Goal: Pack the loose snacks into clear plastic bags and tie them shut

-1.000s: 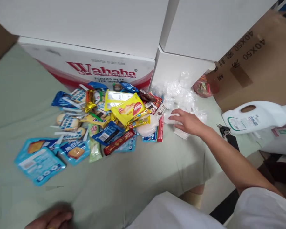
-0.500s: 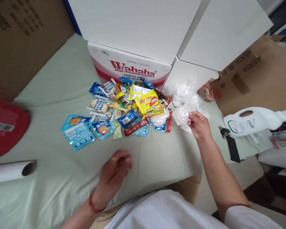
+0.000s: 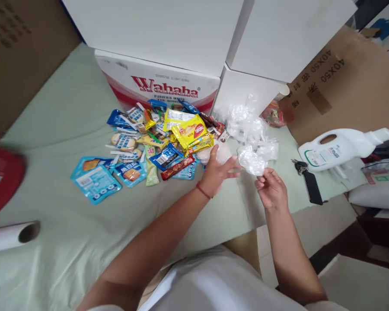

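Note:
My right hand [image 3: 272,188] pinches the near edge of a clear plastic bag [image 3: 253,160], at the front of a heap of crumpled clear bags [image 3: 246,119]. My left hand [image 3: 218,170] is at the right end of a pile of wrapped snacks, fingers spread and thumb up, with a pale pinkish-white packet [image 3: 223,151] just behind it; whether they touch is unclear. In the pile lie a yellow nabati wafer packet [image 3: 189,130], a red bar [image 3: 177,167], a dark blue packet [image 3: 166,157] and light blue cracker packets [image 3: 99,183].
A Wahaha carton [image 3: 162,84] stands behind the snacks, a brown carton [image 3: 324,82] at right. A white jug [image 3: 337,149] and keys with a black holder [image 3: 311,185] lie on the right. A white roll [image 3: 13,235] and red object [image 3: 3,181] are at left.
My left hand has moved right and forward to the pile's right end, and its fingers have spread. My right hand has drawn a bag slightly toward me. The view has shifted right.

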A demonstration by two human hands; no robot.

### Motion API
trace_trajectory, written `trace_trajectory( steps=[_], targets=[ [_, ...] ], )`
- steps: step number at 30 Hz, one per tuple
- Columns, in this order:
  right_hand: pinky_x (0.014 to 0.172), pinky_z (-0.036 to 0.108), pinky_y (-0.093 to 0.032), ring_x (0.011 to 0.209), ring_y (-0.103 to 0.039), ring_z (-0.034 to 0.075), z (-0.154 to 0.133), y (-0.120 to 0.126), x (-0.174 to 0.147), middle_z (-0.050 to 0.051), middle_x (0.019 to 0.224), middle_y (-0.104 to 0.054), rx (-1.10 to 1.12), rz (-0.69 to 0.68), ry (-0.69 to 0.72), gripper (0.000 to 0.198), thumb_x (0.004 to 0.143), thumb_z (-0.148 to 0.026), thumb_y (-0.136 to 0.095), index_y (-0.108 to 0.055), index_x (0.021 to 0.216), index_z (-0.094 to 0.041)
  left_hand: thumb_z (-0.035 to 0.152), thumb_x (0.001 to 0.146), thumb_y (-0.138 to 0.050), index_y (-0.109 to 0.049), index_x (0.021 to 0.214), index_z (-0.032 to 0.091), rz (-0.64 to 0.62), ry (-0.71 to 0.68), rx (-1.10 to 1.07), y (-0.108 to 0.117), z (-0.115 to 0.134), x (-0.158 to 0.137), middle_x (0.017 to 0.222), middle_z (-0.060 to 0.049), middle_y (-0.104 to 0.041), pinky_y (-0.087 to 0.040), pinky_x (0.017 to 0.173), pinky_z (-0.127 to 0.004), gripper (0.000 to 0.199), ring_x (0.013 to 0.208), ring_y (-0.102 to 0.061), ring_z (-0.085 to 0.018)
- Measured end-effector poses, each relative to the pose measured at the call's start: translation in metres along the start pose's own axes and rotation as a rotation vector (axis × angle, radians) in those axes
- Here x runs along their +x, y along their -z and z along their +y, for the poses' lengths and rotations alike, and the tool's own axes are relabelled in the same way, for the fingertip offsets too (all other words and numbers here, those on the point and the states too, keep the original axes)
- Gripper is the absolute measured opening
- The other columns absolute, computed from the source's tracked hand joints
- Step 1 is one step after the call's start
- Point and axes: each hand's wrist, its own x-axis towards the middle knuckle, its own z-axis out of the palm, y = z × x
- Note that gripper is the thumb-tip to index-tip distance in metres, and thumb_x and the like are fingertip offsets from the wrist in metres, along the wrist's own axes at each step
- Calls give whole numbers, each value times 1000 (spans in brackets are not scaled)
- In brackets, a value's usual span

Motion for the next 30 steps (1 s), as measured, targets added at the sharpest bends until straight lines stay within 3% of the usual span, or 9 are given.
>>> trace_trajectory(
  steps=[4, 6, 8, 10, 13, 18, 23, 27, 30],
  targets=[
    [54, 18, -49, 65, -57, 8, 1, 18, -7, -5, 77, -57, -36, -14, 84, 38, 66, -38, -96, -65, 83, -23, 35, 69, -93, -31, 158, 30, -9, -104, 238, -20, 9, 2, 154, -18, -45, -59, 75, -32, 108, 111, -66, -26],
    [61, 22, -54, 69, -60, 10, 11, 20, -16, -4, 81, -59, -101, -30, 116, 31, 74, -39, -91, -66, 86, -24, 30, 72, -89, -46, 150, 25, 126, -305, 453, -10, 3, -13, 152, -17, -47, -57, 77, -29, 89, 118, -61, -27],
    [68, 27, -58, 73, -63, 12, 23, 19, -25, -2, 83, -61, -188, -52, 153, 26, 80, -41, -86, -67, 89, -25, 34, 81, -80, -63, 125, 23, 220, -411, 571, 8, -6, -31, 129, -11, -61, -54, 72, -26, 49, 107, -61, -23],
    [74, 32, -59, 76, -66, 15, 35, 16, -32, 0, 89, -65, -317, -117, 211, 21, 87, -42, -80, -68, 92, -26, 46, 90, -70, -67, 96, 20, 111, -268, 584, 27, -11, -46, 94, -5, -66, -46, 60, -23, 26, 81, -60, -16],
    [81, 37, -60, 87, -70, 19, 48, 8, -38, 5, 105, -69, -588, -308, 385, 9, 97, -37, -68, -70, 98, -28, 65, 92, -60, -64, 85, 19, -106, 39, 506, 45, -12, -54, 69, 1, -58, -36, 48, -22, 46, 56, -47, -10],
    [92, 41, -59, 105, -70, 24, 64, -10, -37, 10, 115, -71, -913, -560, 658, 16, 101, -29, -56, -72, 102, -29, 69, 77, -75, -61, 90, 19, -61, 77, 389, 65, -14, -41, 63, 6, -53, -31, 45, -21, 54, 49, -40, -8],
    [98, 43, -56, 110, -69, 24, 75, -21, -36, 10, 116, -71, -799, -606, 487, 20, 103, -38, -56, -73, 103, -27, 60, 80, -75, -64, 84, 19, 34, -35, 407, 87, -22, -35, 61, 4, -53, -33, 51, -23, 42, 52, -43, -10],
    [94, 39, -57, 112, -66, 25, 78, -32, -38, 9, 118, -70, -654, -491, 232, 30, 97, -53, -64, -73, 108, -26, 42, 89, -70, -71, 83, 21, 41, -298, 656, 90, -20, -39, 80, -2, -64, -43, 69, -28, 22, 72, -56, -15],
    [84, 33, -55, 95, -66, 22, 77, -42, -37, 5, 103, -72, -571, -422, 79, 34, 87, -56, -76, -74, 100, -25, 38, 90, -69, -72, 86, 22, -8, -344, 694, 89, -20, -41, 84, -3, -65, -43, 73, -29, 16, 77, -57, -17]
  ],
)
